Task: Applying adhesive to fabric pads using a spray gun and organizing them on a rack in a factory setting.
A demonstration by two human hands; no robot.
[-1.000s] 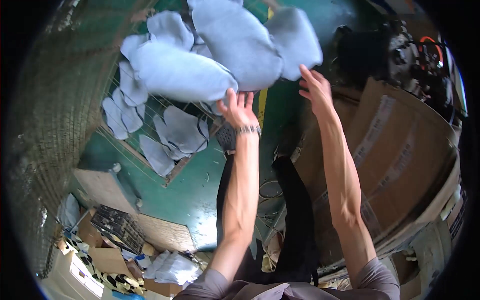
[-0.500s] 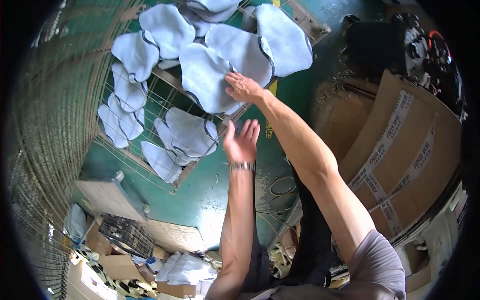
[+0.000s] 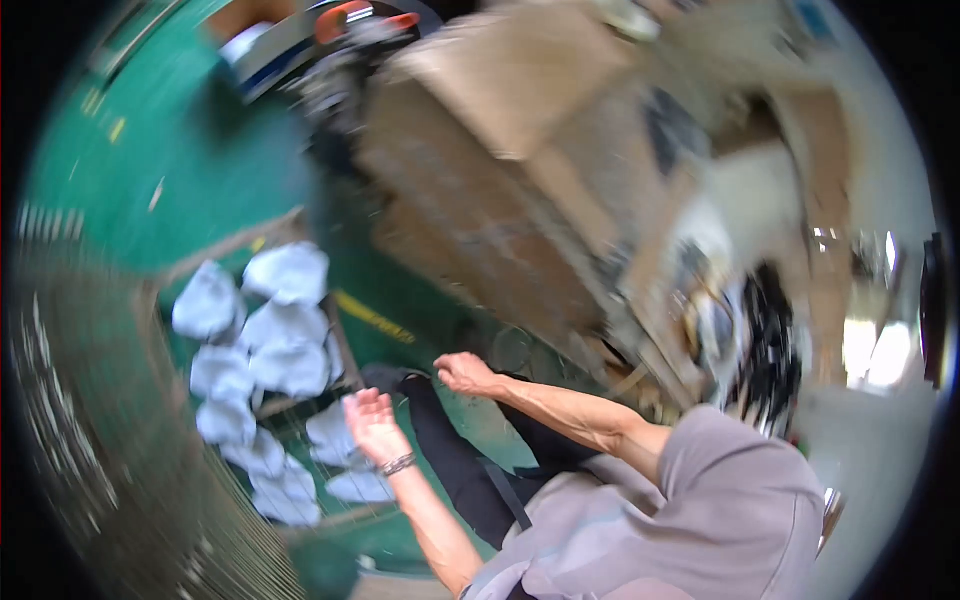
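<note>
Pale blue-grey fabric pieces (image 3: 285, 340) with rounded outlines lie spread over a wire rack (image 3: 345, 330) at the left. My left hand (image 3: 376, 425), with a metal watch band at the wrist, is beside the rack's right edge. Its fingers are stretched out, palm up, and nothing is in it. Apart from the rack, my right hand (image 3: 466, 373) is in front of my legs, over the green floor. Its fingers are curled in, and no object shows in them. Motion blur softens the whole view.
Large flattened cardboard boxes (image 3: 470, 220) are stacked at the far middle and right. Beyond them stands a dark machine with orange parts (image 3: 365, 25). Wire mesh (image 3: 60, 430) runs along the left side. Yellow tape (image 3: 372, 316) marks the green floor (image 3: 170, 180).
My view has swung to the right, so the rack now appears farther left. My right hand has left the fabric piece and drawn back toward my body, its fingers curling.
</note>
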